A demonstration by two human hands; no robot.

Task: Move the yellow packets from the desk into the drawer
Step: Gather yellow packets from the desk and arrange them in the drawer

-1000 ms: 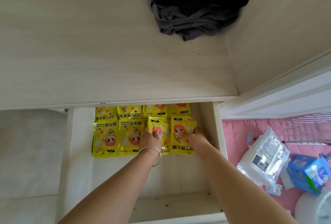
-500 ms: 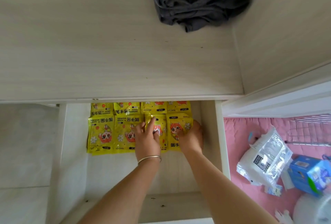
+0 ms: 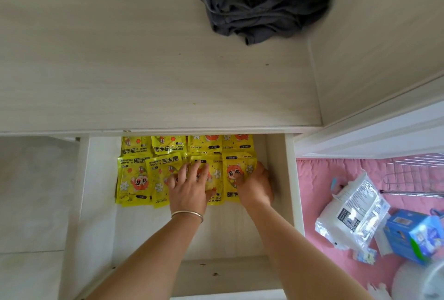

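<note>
Several yellow packets with a red cartoon figure lie in two rows at the back of the open white drawer. The far row is partly hidden under the desk edge. My left hand, with a bangle on the wrist, lies flat with spread fingers on the middle packets of the near row. My right hand rests on the rightmost packet, thumb on its face and fingers at its right edge. The pale wooden desk top carries no yellow packets.
A dark grey bundle of cloth sits at the back of the desk. To the right, on a pink cover, lie a clear plastic bag, a blue box and a wire rack.
Both hands have slid a little further onto the near row of packets and spread flatter. The view has shifted slightly; the packets stay in place.
</note>
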